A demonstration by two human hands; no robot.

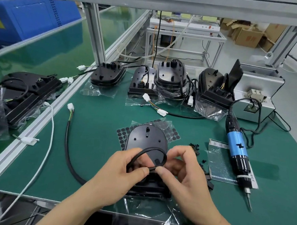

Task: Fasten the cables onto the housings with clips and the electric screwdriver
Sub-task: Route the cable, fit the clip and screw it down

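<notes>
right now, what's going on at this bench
A person holds a black cable looped over a black housing on the green mat. The left hand and right hand both pinch it. The electric screwdriver lies untouched to the right, loose black clips between it and the housing.

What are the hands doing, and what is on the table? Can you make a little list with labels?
Left hand: fingers pinch the black cable
Right hand: pinches the same cable loop
Housing: black, lies on the green mat, partly under the hands
Electric screwdriver: blue, lies on the mat to the right, no hand on it
Clips: small black pieces right of the housing, probably the clips
More housings: a row at the back, with cables
</notes>
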